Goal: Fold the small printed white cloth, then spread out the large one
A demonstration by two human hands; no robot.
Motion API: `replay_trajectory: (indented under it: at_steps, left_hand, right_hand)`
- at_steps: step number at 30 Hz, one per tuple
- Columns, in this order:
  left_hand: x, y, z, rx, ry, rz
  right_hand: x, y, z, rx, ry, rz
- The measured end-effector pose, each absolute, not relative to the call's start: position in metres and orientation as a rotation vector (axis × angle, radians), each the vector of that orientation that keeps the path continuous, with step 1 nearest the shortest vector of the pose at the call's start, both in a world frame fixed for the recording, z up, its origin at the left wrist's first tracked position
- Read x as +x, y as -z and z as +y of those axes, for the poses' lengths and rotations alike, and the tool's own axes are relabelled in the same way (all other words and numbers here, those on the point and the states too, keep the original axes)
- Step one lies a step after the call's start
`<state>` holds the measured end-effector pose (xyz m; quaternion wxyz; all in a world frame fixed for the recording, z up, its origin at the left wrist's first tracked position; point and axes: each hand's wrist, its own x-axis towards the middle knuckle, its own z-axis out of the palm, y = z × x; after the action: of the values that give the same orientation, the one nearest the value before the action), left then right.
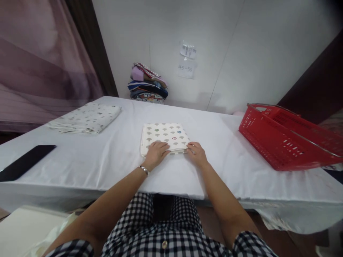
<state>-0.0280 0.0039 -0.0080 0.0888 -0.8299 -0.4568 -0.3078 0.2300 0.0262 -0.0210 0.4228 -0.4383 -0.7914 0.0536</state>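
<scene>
At far left, near the table's nine o'clock edge, a black phone (pixel 25 161) lying flat on the white table cover (pixel 107 157). Further back, toward ten o'clock, a folded white cloth with small grey prints (pixel 85 117), well apart from both hands. At twelve o'clock, against the wall, a stack of folded coloured fabrics (pixel 148 84), with two paper notes (pixel 187 61) stuck on the wall just to its right.

At the table's centre, a small folded cloth printed with tree shapes (pixel 164 137), squared up and lying flat. On its near left corner, at seven o'clock of the cloth, the left hand (pixel 155 152), palm down, fingers slightly spread and pressed flat onto the fabric; a metal bracelet (pixel 144 170) on that wrist. At the cloth's near right corner, five o'clock, the right hand (pixel 197 153), fingers curled together with the tips touching the cloth's edge; whether pinching the fabric or only resting on it, cannot tell.

At three o'clock, a red plastic basket (pixel 281 141) with wire handles, tilted on the table's right end, well apart from the right hand. At six o'clock, close to the camera, a black-and-white checked shirt (pixel 160 232).
</scene>
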Motion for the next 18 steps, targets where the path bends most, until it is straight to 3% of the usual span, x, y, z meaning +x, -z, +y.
replay_trajectory:
  at_steps: [18]
  left_hand:
    - [-0.010, 0.004, 0.005, -2.432, 0.881, -1.366]
  right_hand:
    - [0.220, 0.014, 0.030, -0.994, -0.018, -2.013]
